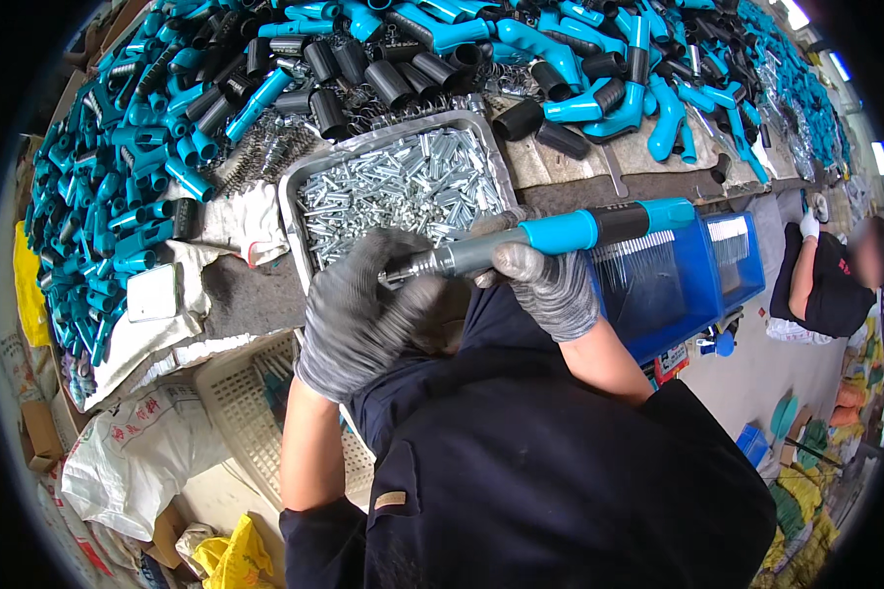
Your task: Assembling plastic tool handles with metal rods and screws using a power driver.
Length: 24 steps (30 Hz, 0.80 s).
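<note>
In front of my body lies a long teal-and-black tool handle (570, 231), almost level, with its rounded teal end to the right. My right hand (555, 290), in a grey knit glove, grips the middle of it, thumb on the near side. At its left end a grey sleeve and a metal coil, seemingly a spring, reach my gloved left hand (363, 319). The left fingers close around that coil end and are partly smeared by motion. Just beyond the hands is a metal tray (292, 211) of small silvery pins and fittings.
Piles of teal handles (535, 49) and black sleeves (388, 83) cover the bench, with loose springs (265, 147) among them. Blue bins (658, 334) of metal rods stand at right. A plastic basket (236, 412) sits below left. A co-worker (830, 275) sits at far right.
</note>
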Tool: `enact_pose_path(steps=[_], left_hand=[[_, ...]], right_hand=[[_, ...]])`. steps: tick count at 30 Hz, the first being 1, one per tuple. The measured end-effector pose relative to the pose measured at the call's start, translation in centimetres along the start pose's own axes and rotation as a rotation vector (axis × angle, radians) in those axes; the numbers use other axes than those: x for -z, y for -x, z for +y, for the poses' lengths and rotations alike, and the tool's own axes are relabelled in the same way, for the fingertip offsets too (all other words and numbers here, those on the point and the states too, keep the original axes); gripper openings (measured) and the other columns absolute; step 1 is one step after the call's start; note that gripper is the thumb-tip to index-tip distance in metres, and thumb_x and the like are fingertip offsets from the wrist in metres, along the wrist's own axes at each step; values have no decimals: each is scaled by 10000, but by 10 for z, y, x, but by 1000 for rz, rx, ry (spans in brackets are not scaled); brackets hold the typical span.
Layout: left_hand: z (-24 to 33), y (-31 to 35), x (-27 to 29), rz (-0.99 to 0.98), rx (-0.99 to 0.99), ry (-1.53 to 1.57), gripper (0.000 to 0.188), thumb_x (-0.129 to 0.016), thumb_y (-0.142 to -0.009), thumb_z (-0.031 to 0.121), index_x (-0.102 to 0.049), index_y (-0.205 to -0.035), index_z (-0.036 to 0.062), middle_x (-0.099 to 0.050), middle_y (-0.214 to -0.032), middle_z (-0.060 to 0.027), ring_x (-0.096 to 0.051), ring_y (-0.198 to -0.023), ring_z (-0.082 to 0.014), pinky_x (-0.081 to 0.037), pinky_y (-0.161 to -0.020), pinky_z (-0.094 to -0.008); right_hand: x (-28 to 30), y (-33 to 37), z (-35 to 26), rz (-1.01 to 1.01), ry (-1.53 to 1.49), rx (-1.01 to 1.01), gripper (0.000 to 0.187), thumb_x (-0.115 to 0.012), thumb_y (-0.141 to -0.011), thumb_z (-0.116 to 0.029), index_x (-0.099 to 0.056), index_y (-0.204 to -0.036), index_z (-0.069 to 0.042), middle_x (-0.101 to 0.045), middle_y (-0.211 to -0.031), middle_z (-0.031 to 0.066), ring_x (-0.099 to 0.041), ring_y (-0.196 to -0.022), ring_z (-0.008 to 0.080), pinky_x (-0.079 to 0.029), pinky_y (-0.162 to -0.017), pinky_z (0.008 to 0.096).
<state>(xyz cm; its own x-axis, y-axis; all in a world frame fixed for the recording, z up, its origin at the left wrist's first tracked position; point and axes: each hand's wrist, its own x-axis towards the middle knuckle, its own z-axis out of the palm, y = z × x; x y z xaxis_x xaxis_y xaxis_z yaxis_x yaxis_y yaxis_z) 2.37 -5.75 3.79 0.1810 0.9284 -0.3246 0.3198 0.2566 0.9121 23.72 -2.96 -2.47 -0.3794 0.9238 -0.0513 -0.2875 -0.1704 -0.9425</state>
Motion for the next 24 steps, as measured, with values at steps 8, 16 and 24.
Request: enact_pose_path(steps=[8,16,24], left_hand=[[-1,1,-8,-85,33,-90,420,-718,-786,155,-566,-1158,31,-610,-1069,-166,-615,-936,-259,-487,-797,-365],[-5,4,-22,-55,-6,-165,458,-715,-793,234,-554,-1169,27,-601,-1078,-162,-617,-936,-288,-494,-804,-359],[-14,20,-35,128,-16,-18,609,-743,-763,279,-506,-1254,8,-591,-1126,-192,-606,-1020,-302,-482,-864,-364]], right_hand=[[5,5,3,56,203,56,287,-642,-866,-292,-674,-1003,-42,-693,-769,34,-640,-697,116,-510,-679,260],[0,13,-8,99,19,-4,331,-693,-819,-292,-677,-965,5,-686,-791,68,-628,-690,120,-502,-678,266],[1,20,-8,42,-83,-69,347,-699,-808,-281,-665,-992,11,-683,-799,101,-640,-710,152,-507,-694,273]])
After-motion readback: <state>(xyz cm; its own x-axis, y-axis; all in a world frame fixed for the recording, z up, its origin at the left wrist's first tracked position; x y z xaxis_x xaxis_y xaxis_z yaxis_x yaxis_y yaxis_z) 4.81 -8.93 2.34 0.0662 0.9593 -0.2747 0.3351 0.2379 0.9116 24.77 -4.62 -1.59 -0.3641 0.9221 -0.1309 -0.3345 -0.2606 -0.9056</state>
